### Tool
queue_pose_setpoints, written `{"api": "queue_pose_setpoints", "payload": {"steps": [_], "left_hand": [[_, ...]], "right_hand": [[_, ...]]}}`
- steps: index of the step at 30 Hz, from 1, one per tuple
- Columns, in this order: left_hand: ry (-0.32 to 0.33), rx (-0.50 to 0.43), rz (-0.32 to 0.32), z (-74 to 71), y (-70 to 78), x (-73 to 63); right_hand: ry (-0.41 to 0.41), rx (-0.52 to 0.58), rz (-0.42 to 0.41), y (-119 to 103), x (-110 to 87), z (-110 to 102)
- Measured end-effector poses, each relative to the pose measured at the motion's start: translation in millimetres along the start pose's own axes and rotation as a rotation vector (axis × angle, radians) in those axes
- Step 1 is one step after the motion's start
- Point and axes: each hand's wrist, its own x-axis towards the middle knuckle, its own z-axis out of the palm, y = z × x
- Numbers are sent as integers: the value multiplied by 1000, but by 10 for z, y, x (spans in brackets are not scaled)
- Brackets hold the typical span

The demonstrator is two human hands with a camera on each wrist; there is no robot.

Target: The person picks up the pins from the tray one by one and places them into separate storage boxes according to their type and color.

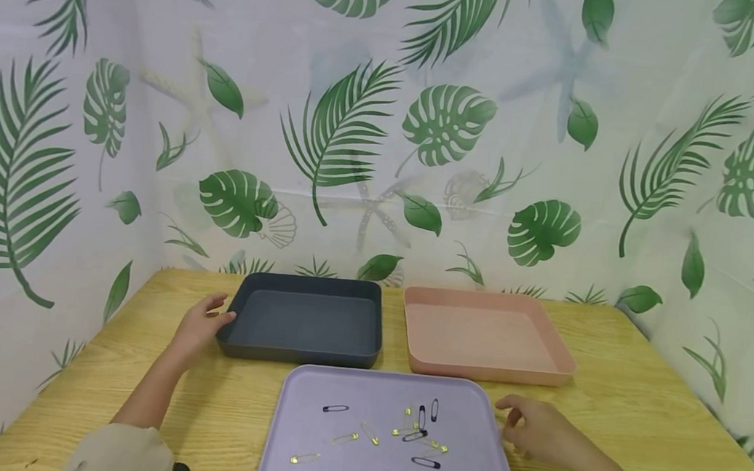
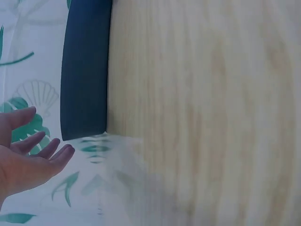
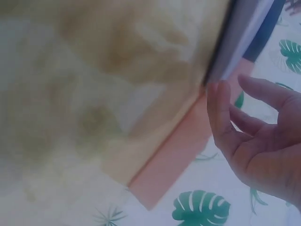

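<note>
In the head view, my left hand is at the left side of a dark blue tray, its thumb by the rim and its fingers loosely bent. The left wrist view shows this hand holding nothing, beside the tray's dark wall. Beside the right edge of a lavender tray is my right hand. Its fingers are loosely bent with nothing between them; contact with the rim is unclear. Black safety pins and yellow safety pins lie scattered on the lavender tray.
A pink tray stands right of the dark blue one, with a narrow gap between them. All three trays are on a wooden table. A leaf-patterned cloth hangs behind and along both sides.
</note>
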Motion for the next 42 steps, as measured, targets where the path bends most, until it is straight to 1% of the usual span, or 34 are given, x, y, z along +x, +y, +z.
{"api": "queue_pose_setpoints", "payload": {"steps": [3,4,5,8,9,10,11,15,19,23,25,29,35,38,42], "left_hand": [[-43,-81,-41,-40,-71,35],[-58,-108,-51,-51,-99,45],[-74,-129,-55,-63,-127,56],[-115,-184,-56,-89,-215,86],[-127,-198,-56,-94,-239,91],[-138,-209,-56,-97,-262,97],[-148,-213,-53,-98,-279,101],[-176,-215,-67,-98,-332,99],[-202,-220,-49,-116,-381,84],[-237,-242,-16,-164,-433,83],[-257,-251,2,-188,-452,75],[-285,-262,18,-223,-465,34],[-286,-275,0,-242,-456,-13],[-282,-280,0,-243,-455,-11],[-280,-290,2,-218,-460,13]], "right_hand": [[-6,-18,-88,-45,78,-81],[-10,-23,-147,-68,113,-98],[-20,-16,-185,-96,144,-114],[-52,2,-249,-189,252,-146],[-57,1,-256,-227,288,-149],[-63,3,-258,-262,323,-149],[-68,3,-237,-300,354,-149],[-88,18,-219,-444,479,-110],[-114,62,-214,-560,586,-44],[-136,108,-241,-649,678,22],[-158,135,-255,-693,716,54],[-210,169,-280,-796,781,131],[-259,203,-280,-989,872,292],[-296,233,-264,-1081,901,395],[-356,257,-261,-1146,934,548]]}}
